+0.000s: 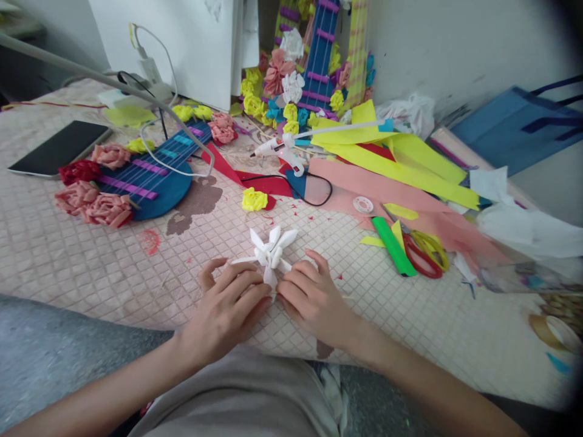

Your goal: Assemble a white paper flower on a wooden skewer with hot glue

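Observation:
A white flower (272,252) with pointed, folded petals lies on the quilted cloth in front of me. My left hand (234,297) curls around its lower left side, fingertips pinching the petal nearest me. From the other side my right hand (307,294) closes its fingers on the same petal's right edge. The upper petals fan away from both hands and stand free. Just beyond the flower sits a yellow fabric flower (254,199). Parts of the pinched petal are hidden behind my fingers.
A blue guitar-shaped piece (157,188) with pink flowers and a phone (59,149) lie left. A glue gun (280,149) rests behind. Scissors (426,252), a green roll (394,246) and yellow fabric strips (410,164) are right, and a tape roll (553,332) is near the right edge.

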Available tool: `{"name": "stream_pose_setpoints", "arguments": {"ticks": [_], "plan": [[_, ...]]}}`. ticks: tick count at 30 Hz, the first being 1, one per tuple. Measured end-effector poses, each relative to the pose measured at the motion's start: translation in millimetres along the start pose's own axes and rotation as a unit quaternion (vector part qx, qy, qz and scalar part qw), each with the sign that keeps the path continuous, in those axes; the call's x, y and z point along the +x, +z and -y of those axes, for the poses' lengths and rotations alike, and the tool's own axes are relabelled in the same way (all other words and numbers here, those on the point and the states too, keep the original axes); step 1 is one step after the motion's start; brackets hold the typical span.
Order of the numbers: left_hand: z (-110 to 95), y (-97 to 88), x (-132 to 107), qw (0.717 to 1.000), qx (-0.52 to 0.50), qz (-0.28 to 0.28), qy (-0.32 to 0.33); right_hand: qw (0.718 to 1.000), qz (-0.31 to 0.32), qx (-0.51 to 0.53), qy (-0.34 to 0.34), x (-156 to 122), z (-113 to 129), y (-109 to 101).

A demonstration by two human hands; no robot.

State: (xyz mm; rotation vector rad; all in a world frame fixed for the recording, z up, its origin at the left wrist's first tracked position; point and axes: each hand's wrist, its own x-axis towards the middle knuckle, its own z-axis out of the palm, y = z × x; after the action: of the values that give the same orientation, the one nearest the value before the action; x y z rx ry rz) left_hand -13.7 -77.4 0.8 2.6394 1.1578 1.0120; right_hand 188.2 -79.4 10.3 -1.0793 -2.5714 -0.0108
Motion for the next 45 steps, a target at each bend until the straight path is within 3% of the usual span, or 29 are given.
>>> {"name": "stream_pose_setpoints", "arguments": {"ticks": [11,19,28,35,45], "plan": [[0.3,-1.7,0.2,0.998,-0.049,0.013,-0.025,1.000,0.007,0.004,-0.002,-0.4,-0.9,5.0],[1.3,-3.2,1.5,0.990,-0.099,0.054,-0.090,1.000,-0.001,0.012,0.004,1.0,0.2,4.7],[1.9,-3.0,1.5,0.988,-0.103,0.056,-0.097,1.000,0.003,0.009,0.006,-0.3,1.6,7.2],[1.0,-2.0,-1.2,0.991,-0.096,0.021,-0.090,1.000,0.007,0.015,0.007,-0.7,1.0,6.2],[1.3,-2.9,1.9,0.983,-0.141,0.049,-0.108,0.999,-0.005,0.033,0.019,2.9,2.9,7.0]]}}
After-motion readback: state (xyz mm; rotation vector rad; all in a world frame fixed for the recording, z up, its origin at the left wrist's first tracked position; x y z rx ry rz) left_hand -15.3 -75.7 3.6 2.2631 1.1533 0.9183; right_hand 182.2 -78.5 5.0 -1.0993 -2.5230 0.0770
